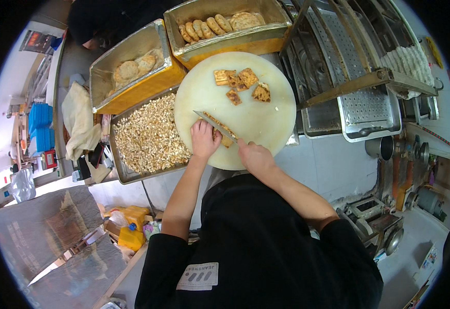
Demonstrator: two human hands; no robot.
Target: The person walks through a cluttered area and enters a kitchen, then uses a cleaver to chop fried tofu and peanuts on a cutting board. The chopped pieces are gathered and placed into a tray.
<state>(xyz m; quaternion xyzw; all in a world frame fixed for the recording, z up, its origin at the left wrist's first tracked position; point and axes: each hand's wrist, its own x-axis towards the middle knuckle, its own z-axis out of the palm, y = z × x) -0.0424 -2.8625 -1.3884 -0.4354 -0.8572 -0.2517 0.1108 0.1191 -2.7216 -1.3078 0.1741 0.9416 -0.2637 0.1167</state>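
Observation:
A kitchen knife [218, 126] is gripped by its handle in my right hand [256, 157]. Its blade slants across the lower part of a round white cutting board [194, 87], beside a browned strip of flatbread [220, 121]. My left hand [205, 139] presses down left of the blade, fingers curled over flatbread that it mostly hides. One pale piece of that bread [227, 142] shows between the hand and the knife. Farther up the board lie several browned flatbread chunks [241, 82], apart from both hands.
Left of the board, a metal tray [126, 180] holds small diced bread pieces [151, 135]. Two foil-lined boxes [140, 85] [229, 42] with round flatbreads stand behind. A metal rack [345, 89] with perforated trays rises at right. Part of another person [89, 43] appears at upper left.

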